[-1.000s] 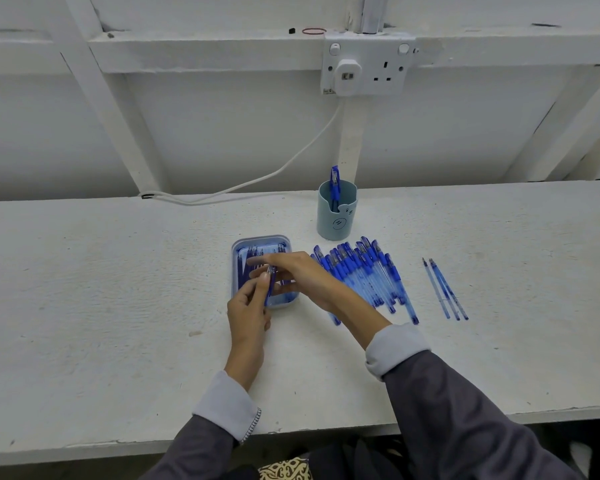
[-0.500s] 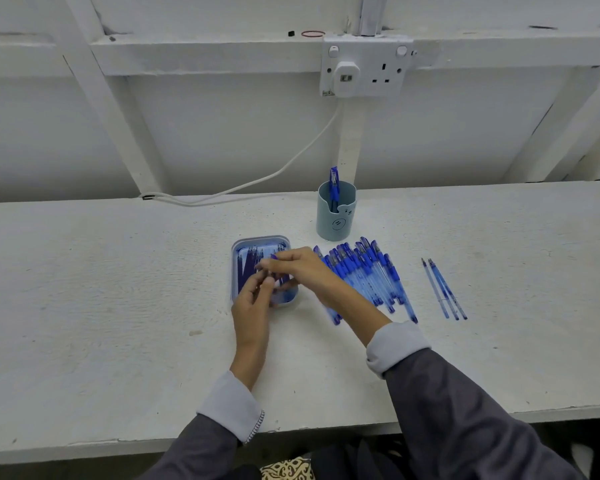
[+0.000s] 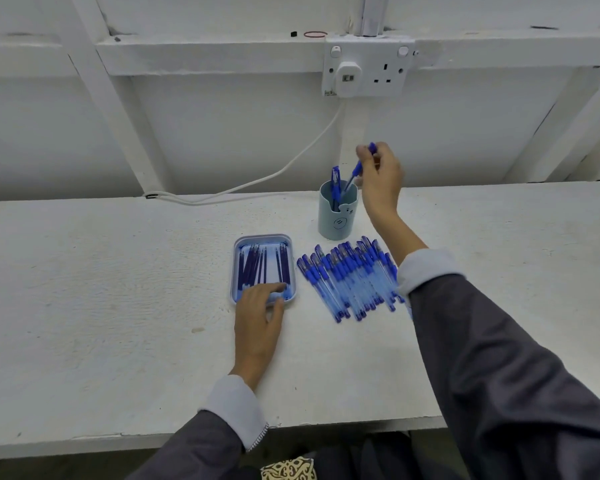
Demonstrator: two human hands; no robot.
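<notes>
My right hand (image 3: 381, 181) is raised over the pale blue pen cup (image 3: 336, 216) and pinches a blue pen (image 3: 355, 173) whose tip points down into the cup. One other blue pen (image 3: 335, 185) stands in the cup. My left hand (image 3: 258, 318) rests at the near end of the blue tray (image 3: 238, 244), fingers reaching in among several dark blue refills (image 3: 257, 265). A row of several blue pens (image 3: 347, 278) lies on the white table, right of the tray.
The white table's front edge (image 3: 326, 427) runs close to me. A white cable (image 3: 257, 183) lies along the back of the table up to a wall socket (image 3: 368, 69). My right sleeve (image 3: 499, 358) covers the table right of the pen row.
My right hand has lifted away from the tray with a pen and moved up and right to the cup. My left hand has let go and dropped to the tray's near end.
</notes>
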